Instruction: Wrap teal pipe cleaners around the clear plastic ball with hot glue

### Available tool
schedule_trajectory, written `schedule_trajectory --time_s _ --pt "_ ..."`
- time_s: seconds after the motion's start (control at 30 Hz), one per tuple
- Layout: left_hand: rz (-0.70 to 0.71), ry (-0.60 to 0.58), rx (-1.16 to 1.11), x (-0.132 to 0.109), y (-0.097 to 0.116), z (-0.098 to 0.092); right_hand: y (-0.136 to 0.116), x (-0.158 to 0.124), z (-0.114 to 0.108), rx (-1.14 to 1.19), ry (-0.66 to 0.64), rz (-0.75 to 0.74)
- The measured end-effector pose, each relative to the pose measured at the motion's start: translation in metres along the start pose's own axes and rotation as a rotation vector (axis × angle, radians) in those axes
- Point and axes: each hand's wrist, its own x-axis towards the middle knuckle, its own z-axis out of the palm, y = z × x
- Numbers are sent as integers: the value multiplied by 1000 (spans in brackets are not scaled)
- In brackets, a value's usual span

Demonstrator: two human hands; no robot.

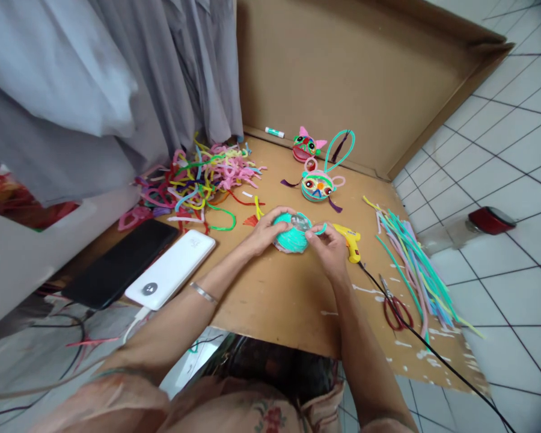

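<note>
Near the middle of the cardboard surface, my left hand grips a round piece wrapped in turquoise pipe cleaner by its left side. A clear, shiny patch shows at the top of this piece. Between the thumb and fingers of my right hand is the pinched turquoise pipe cleaner end, at the piece's right edge. Just right of that hand lies a yellow glue gun. Behind stand two animal heads made of pipe cleaner, one turquoise with pink ears and one with pink pointed ears.
Scissors with red handles and a bundle of straight pipe cleaners lie at right, crossed by the glue gun's black cord. At left are a tangled pipe cleaner heap, a white power bank and a black phone. A cardboard wall rises behind.
</note>
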Motion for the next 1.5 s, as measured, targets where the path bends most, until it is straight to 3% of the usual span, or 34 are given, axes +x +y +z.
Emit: schedule_trajectory --time_s 0.33,0.63,1.5 --pt "37 10 -8 -1 -4 0 -1 -2 6 17 44 129" --pt "115 -4 127 -1 -7 0 -12 1 7 30 30 295" --pt "183 -3 210 -3 -5 0 -11 -1 15 110 62 321"
